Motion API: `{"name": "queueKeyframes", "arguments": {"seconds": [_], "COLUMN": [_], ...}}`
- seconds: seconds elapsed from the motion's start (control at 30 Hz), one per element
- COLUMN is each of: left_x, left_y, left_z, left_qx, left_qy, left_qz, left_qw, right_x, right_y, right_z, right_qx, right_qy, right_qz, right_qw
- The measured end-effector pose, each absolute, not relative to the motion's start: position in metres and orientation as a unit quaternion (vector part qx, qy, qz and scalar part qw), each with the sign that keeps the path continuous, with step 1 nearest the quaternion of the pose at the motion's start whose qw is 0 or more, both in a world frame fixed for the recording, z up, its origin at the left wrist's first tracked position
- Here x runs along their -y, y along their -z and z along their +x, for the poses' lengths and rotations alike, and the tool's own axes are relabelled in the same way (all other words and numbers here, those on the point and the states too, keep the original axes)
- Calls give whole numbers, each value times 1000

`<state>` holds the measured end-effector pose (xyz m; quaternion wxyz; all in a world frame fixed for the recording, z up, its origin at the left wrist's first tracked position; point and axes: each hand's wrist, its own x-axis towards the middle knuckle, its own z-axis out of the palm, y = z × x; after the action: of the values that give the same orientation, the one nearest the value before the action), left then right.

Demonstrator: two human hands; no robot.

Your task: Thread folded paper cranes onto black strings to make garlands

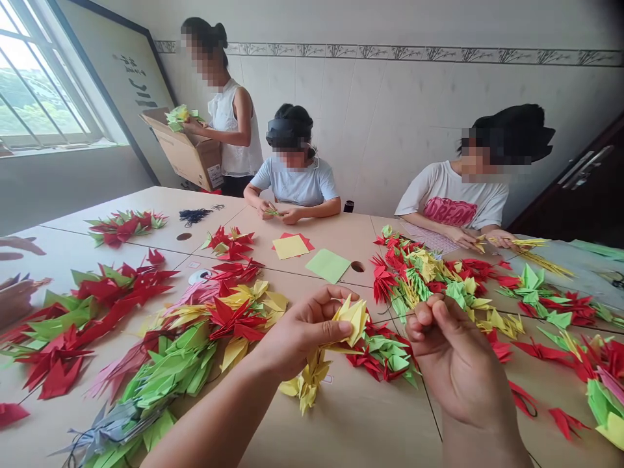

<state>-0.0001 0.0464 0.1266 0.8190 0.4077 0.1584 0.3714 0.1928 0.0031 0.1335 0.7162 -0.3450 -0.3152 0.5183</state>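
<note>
My left hand (316, 328) pinches a yellow folded paper crane (355, 317) between thumb and fingers. Just below it hangs or lies a bunch of more yellow paper cranes (309, 383); whether they are joined to the held one I cannot tell. To the right, my right hand (461, 357) is raised with thumb and fingertips pressed together. What sits in that pinch, if anything, is too small to make out. Between and beyond my hands lies a cluster of red and green paper cranes (383, 351) on the table.
Strung paper cranes in green (180, 364) and red (121, 289) cover the left of the table (361, 429); a mixed pile (424, 266) lies at right. Square paper sheets (327, 265) and dark thread (194, 216) lie farther back. Three people work opposite, one standing with a cardboard box (182, 153).
</note>
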Motion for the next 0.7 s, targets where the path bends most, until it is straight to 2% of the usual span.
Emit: {"name": "queueKeyframes", "arguments": {"seconds": [0.13,0.53,0.6,0.7], "left_x": [-43,-40,-40,-41], "left_y": [-130,-131,-131,-131], "left_z": [-1,-2,-3,-4], "left_qx": [-155,-163,-165,-166], "left_qy": [-381,-366,-367,-367], "left_qz": [429,476,475,467], "left_qw": [804,783,783,787], "right_x": [-1,10,11,12], "right_y": [-129,-134,-136,-135], "right_z": [188,179,180,184], "right_qx": [386,618,637,634], "right_qy": [-483,-449,-439,-453], "right_qz": [-418,-496,-497,-472], "right_qw": [666,413,393,412]}}
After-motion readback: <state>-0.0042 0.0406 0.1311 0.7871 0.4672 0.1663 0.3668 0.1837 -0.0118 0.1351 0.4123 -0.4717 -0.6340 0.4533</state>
